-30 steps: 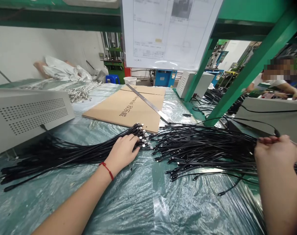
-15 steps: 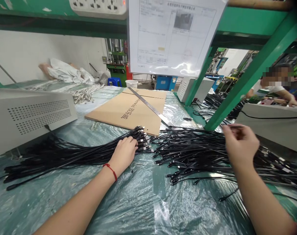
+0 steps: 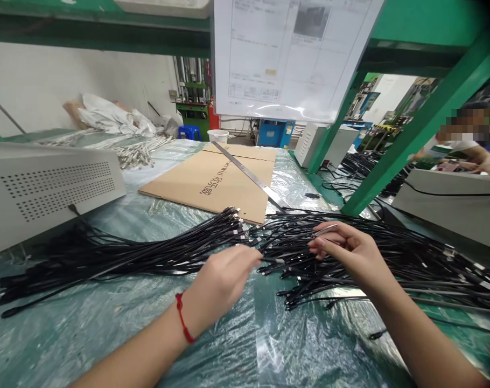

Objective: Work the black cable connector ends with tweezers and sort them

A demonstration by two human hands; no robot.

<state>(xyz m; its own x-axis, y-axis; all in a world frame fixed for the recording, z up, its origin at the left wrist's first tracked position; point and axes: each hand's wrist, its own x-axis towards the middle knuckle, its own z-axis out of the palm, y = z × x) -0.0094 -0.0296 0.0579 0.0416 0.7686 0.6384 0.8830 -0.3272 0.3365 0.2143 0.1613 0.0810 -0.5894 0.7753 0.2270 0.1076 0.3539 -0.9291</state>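
Observation:
My left hand (image 3: 224, 277), with a red cord at its wrist, is closed on a black cable (image 3: 265, 259); the cable's pale connector points right from my fingertips. To the right, my right hand (image 3: 348, 250) is closed on a thin shiny metal piece (image 3: 326, 230), whose kind I cannot make out. The two hands are apart. Behind and left of my left hand lies a bundle of black cables (image 3: 148, 250) with metal plugs at its right end. Beneath and around my right hand spreads a second pile of black cables (image 3: 406, 258).
A cardboard sheet (image 3: 180, 186) with a steel ruler (image 3: 245, 171) across it lies at the back. A perforated grey box (image 3: 59, 191) stands left. A green post (image 3: 406, 129) slants at right, under a hanging paper sheet (image 3: 265, 54). Another person (image 3: 467, 148) sits beyond it.
My left hand has come off the left bundle, towards me and right, with a cable in it. My right hand has moved left, nearer my left hand. The view has shifted slightly.

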